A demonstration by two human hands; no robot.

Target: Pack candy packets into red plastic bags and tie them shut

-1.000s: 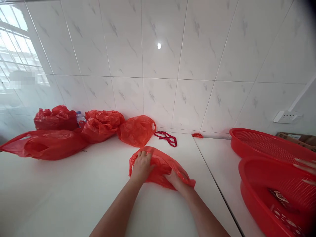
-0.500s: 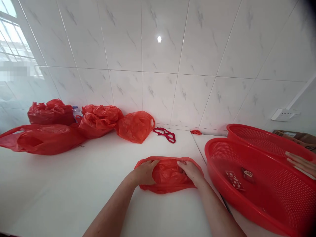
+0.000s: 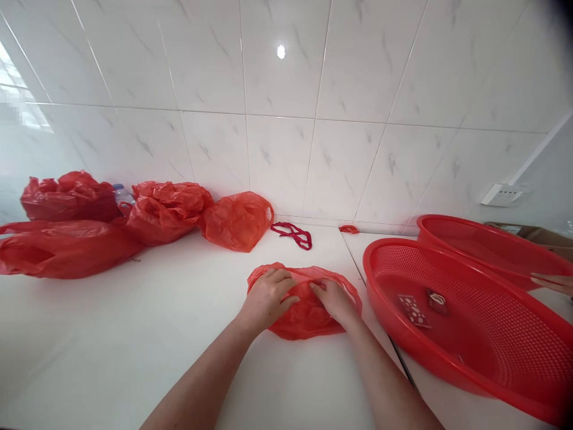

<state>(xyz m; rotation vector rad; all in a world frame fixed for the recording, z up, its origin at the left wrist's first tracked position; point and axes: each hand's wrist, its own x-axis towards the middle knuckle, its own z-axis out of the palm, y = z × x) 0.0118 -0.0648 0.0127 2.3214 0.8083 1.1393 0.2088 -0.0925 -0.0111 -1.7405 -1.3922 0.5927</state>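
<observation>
Front basket (image 3: 382, 307) sits closer to my bag (image 3: 308, 325) than first look. Bag lies on white table (image 3: 134, 346), under my hands. Left hand (image 3: 267, 298) half open on top; right hand (image 3: 338, 303) bent at mouth, can't tell if pinching. Bag looks light, floppy, slippery, easy to rip; best held by rim.

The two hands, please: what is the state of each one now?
Left hand: partly open, fingers on the red plastic bag; grip cannot be told.
Right hand: fingers curled at the same bag; grip unclear.
</observation>
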